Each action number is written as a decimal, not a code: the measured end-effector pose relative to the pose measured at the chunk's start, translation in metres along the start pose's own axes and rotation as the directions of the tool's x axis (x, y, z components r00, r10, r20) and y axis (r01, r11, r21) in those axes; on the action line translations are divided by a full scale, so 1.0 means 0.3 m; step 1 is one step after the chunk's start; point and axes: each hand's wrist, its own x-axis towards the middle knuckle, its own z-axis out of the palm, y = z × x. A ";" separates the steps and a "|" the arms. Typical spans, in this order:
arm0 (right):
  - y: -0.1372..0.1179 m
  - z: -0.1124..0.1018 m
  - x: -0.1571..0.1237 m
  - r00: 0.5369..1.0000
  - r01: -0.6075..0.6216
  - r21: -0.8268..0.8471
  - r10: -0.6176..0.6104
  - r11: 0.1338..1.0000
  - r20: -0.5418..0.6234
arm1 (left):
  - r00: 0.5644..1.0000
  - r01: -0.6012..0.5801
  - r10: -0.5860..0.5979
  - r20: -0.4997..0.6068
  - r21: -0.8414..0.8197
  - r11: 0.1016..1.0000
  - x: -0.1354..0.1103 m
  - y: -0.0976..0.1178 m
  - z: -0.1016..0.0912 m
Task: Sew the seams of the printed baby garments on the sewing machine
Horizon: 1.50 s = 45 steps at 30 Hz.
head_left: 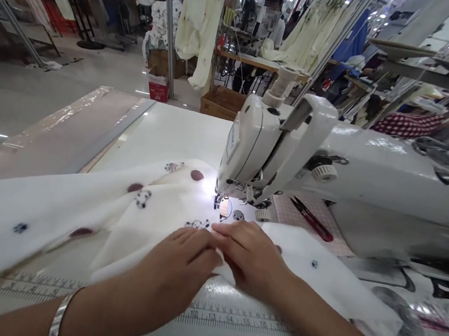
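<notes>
White fleecy fabric (66,210) printed with brown spots, paw prints and small animals spreads across the table from the left edge to the right of my hands. My left hand (180,264) presses on it with bent fingers, just in front of the sewing machine (250,143). Touching it, my right hand (255,256) has its fingers closed over the fabric edge, the thumb hidden below. The lit needle and presser foot (218,201) stand just beyond my fingertips, with fabric beside them.
Red-handled thread snips (313,220) lie on a pink checked cloth right of the needle. A ruler strip (233,320) runs along the table's front edge. Behind stand a cardboard box (222,102), hanging garments (201,15) and a person (270,21) at another table.
</notes>
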 end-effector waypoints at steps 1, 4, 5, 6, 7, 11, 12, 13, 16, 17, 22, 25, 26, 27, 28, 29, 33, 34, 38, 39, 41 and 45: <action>0.001 0.008 0.019 0.998 0.025 -0.017 -0.026 1.000 -0.051 | 0.998 0.038 -0.037 -0.041 0.002 0.999 0.008 0.014 -0.003; -0.005 0.015 0.068 0.978 0.041 -0.066 -0.054 0.997 -0.200 | 0.988 0.137 -0.128 -0.091 0.104 0.985 0.042 0.026 0.000; -0.009 0.011 0.080 0.970 0.029 -0.079 -0.047 0.996 -0.239 | 0.983 0.157 -0.142 -0.114 0.141 0.977 0.056 0.015 0.000; -0.014 0.005 0.088 0.961 0.014 -0.090 -0.038 0.996 -0.273 | 0.981 0.159 -0.136 -0.138 0.173 0.972 0.071 -0.004 -0.003; -0.019 -0.001 0.092 0.952 0.001 -0.101 -0.032 0.995 -0.305 | 0.984 0.120 -0.089 -0.155 0.206 0.971 0.086 -0.028 -0.011; -0.048 -0.007 0.056 0.940 -0.002 -0.111 -0.036 0.994 -0.340 | 0.938 -0.347 0.335 0.094 0.330 0.878 0.102 -0.098 -0.064; -0.057 -0.001 0.036 0.950 0.013 -0.111 -0.047 0.994 -0.308 | 0.907 -0.417 0.362 0.217 0.333 0.846 0.092 -0.096 -0.072; -0.065 0.007 0.013 0.963 0.025 -0.114 -0.054 0.993 -0.264 | 0.881 -0.447 0.344 0.325 0.334 0.830 0.078 -0.086 -0.075; -0.081 0.025 -0.049 0.995 0.022 -0.107 -0.032 0.994 -0.098 | 0.839 -0.385 0.169 0.517 0.346 0.856 0.029 -0.032 -0.060; -0.082 0.026 -0.064 0.998 0.022 -0.091 -0.027 0.996 -0.054 | 0.834 -0.354 0.126 0.537 0.345 0.869 0.018 -0.015 -0.052; -0.059 -0.007 -0.081 0.996 0.080 0.025 -0.079 0.996 -0.041 | 0.891 -0.131 0.005 0.453 0.247 0.960 0.016 0.005 -0.044; -0.038 -0.023 -0.064 0.998 0.064 0.124 -0.061 0.990 -0.027 | 0.935 0.008 -0.044 0.351 0.105 0.994 0.023 -0.015 -0.055; -0.032 -0.024 -0.057 0.998 0.054 0.153 -0.052 0.987 -0.021 | 0.946 0.039 -0.054 0.319 0.055 0.998 0.023 -0.021 -0.058; -0.027 -0.023 -0.050 0.999 0.050 0.173 -0.046 0.984 -0.024 | 0.954 0.065 -0.064 0.292 0.007 0.998 0.022 -0.026 -0.060; -0.024 -0.019 -0.044 0.998 0.056 0.180 -0.049 0.982 -0.041 | 0.960 0.087 -0.073 0.271 -0.037 0.996 0.020 -0.030 -0.062; -0.022 -0.014 -0.037 0.996 0.068 0.172 -0.057 0.983 -0.067 | 0.963 0.106 -0.084 0.254 -0.073 0.992 0.018 -0.033 -0.062; -0.022 0.006 -0.021 0.980 0.093 0.089 -0.076 0.992 -0.186 | 0.971 0.123 -0.091 0.221 -0.138 0.983 0.008 -0.035 -0.057; -0.023 0.009 -0.020 0.978 0.086 0.068 -0.071 0.994 -0.196 | 0.972 0.121 -0.088 0.217 -0.145 0.982 0.006 -0.034 -0.055; -0.030 0.010 -0.031 0.983 0.062 -0.014 -0.063 0.998 -0.172 | 0.968 0.108 -0.079 0.237 -0.113 0.988 0.002 -0.017 -0.052; -0.031 0.009 -0.037 0.984 0.064 -0.035 -0.069 0.997 -0.165 | 0.965 0.101 -0.077 0.250 -0.085 0.991 0.001 -0.012 -0.053; -0.034 0.009 -0.051 0.986 0.079 -0.076 -0.089 0.994 -0.142 | 0.958 0.092 -0.079 0.274 -0.035 0.995 0.001 -0.003 -0.058; -0.043 0.018 -0.077 0.991 0.105 -0.142 -0.116 0.984 -0.072 | 0.948 0.103 -0.092 0.304 -0.020 0.994 0.000 0.007 -0.056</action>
